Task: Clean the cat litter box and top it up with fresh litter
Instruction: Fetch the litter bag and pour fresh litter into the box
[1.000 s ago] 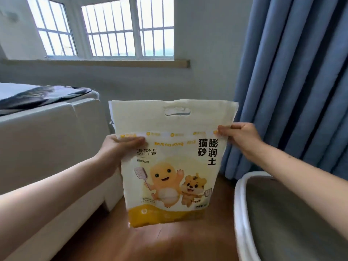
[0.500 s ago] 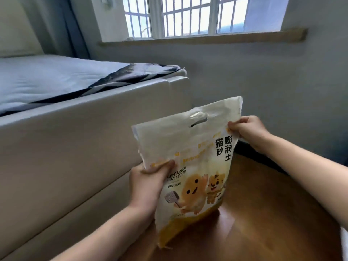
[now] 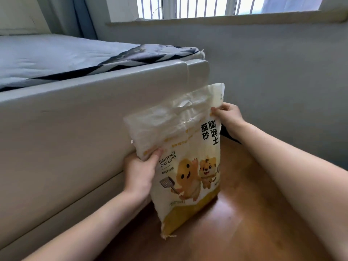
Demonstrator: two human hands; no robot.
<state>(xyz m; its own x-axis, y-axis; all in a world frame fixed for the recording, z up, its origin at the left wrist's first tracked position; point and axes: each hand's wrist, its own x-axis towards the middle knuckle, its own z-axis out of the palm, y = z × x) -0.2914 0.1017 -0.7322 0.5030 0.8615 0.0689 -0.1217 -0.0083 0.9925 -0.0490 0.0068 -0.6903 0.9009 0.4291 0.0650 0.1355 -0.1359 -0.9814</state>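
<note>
Bag: cat litter bag (image 3: 190,162), cream with a yellow base, printed "BENTONITE CAT LITTER" with two cartoon animals and a scoop; it stands tilted on the wooden floor (image 3: 244,213), its top leaning toward the bed frame (image 3: 75,129), its lower corner touching the boards.
Bag top: crumpled, with a cut-out carry handle near the upper edge.
Left hand: left hand (image 3: 140,175) holds the bag's left edge at mid height, thumb pressed across the front just above the printed words, fingers hidden behind the bag.
Right hand: right hand (image 3: 228,114) pinches the upper right edge of the bag, fingers curled on the plastic.
Bed: pale padded frame on the left, with a blue-grey cover (image 3: 66,55) lying on the mattress.
Background: grey wall (image 3: 273,72) under a barred window (image 3: 197,5); blue curtain (image 3: 82,16) in the far left corner.
</note>
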